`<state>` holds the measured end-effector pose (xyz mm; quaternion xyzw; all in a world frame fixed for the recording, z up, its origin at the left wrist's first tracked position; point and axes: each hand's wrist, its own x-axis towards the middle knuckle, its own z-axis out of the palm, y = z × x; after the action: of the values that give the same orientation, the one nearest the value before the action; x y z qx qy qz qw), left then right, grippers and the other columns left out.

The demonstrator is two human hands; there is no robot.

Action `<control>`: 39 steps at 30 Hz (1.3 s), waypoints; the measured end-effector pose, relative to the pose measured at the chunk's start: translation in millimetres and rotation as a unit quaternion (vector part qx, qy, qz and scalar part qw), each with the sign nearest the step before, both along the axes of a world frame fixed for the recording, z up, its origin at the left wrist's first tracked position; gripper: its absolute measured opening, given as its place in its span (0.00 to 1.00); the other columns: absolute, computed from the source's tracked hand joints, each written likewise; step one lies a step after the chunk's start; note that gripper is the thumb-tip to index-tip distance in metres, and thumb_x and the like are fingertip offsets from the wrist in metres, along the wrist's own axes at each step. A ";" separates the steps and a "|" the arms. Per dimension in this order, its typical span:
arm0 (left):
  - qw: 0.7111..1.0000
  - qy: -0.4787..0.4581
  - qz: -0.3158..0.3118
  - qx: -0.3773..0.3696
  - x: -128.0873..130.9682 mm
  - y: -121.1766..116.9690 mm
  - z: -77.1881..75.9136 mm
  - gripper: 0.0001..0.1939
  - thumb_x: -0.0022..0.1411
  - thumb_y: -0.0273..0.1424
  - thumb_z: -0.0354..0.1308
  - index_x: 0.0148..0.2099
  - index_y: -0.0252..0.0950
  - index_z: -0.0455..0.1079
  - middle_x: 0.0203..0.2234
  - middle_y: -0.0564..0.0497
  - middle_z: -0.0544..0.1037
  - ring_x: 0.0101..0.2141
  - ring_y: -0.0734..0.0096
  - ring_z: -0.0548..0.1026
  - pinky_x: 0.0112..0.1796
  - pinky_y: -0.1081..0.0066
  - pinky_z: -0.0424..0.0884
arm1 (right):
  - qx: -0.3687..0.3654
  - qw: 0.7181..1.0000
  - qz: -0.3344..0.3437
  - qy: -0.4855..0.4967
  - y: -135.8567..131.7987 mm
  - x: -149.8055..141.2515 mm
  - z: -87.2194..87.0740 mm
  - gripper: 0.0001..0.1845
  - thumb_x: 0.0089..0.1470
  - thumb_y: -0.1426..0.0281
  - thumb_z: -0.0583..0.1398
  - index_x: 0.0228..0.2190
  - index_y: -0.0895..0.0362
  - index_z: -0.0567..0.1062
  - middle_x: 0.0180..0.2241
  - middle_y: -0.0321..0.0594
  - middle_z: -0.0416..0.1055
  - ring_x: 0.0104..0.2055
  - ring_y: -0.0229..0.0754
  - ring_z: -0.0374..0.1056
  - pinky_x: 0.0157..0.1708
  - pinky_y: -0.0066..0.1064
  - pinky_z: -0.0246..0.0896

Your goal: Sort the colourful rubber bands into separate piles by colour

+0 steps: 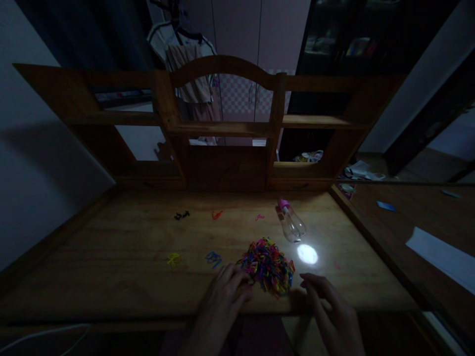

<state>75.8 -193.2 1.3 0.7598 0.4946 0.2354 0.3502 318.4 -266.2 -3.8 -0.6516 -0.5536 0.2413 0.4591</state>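
A heap of small, thin, multicoloured rubber bands point(267, 267) lies near the front of the wooden desk. My left hand point(225, 291) rests at the heap's left edge, fingers loosely bent and apart, the tips touching or just above the outer bands. To the right of the heap is my right hand point(330, 304), its thumb and forefinger tips close together; anything between them is too small to make out. Sorted by colour, little groups lie beyond: black bands point(181, 215), orange-red bands point(217, 214), pink bands point(260, 217), yellow bands point(173, 259) and blue bands point(213, 258).
A clear bottle with a pink cap point(293, 222) lies on its side behind the heap, beside a bright light spot point(307, 254). A faint pink piece point(337, 264) sits at the right. Wooden shelving point(222, 129) bounds the desk's back. The room is dim.
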 end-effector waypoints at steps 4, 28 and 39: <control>1.000 -0.006 0.022 0.005 1.6 0.7 -3.0 0.05 0.61 0.25 0.55 0.37 0.39 0.71 0.37 0.48 0.73 0.42 0.61 0.71 0.45 0.64 0.68 | 0.000 1.000 0.007 -0.005 -0.3 2.1 -3.5 0.15 0.62 0.60 0.54 0.44 0.54 0.74 0.46 0.46 0.73 0.43 0.46 0.73 0.37 0.26 0.72; 0.974 0.033 0.196 0.110 -96.9 66.2 26.3 0.14 0.64 0.44 0.50 0.36 0.39 0.68 0.34 0.50 0.76 0.39 0.61 0.75 0.43 0.63 0.71 | 0.012 1.000 0.000 -0.016 0.3 7.0 -0.7 0.14 0.62 0.60 0.54 0.43 0.53 0.73 0.43 0.44 0.73 0.43 0.45 0.72 0.34 0.24 0.72; 0.967 -0.031 0.239 0.078 -103.0 64.1 18.6 0.15 0.61 0.41 0.54 0.45 0.38 0.68 0.35 0.49 0.79 0.39 0.61 0.77 0.42 0.62 0.73 | -0.005 1.000 -0.008 -0.026 -1.9 10.8 -1.9 0.15 0.61 0.58 0.55 0.44 0.53 0.75 0.45 0.42 0.74 0.44 0.45 0.73 0.38 0.25 0.72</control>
<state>-27.2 -129.2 19.8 0.6367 0.6311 0.3736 0.2382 329.1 -268.0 -5.8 -0.6647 -0.5586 0.2233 0.4431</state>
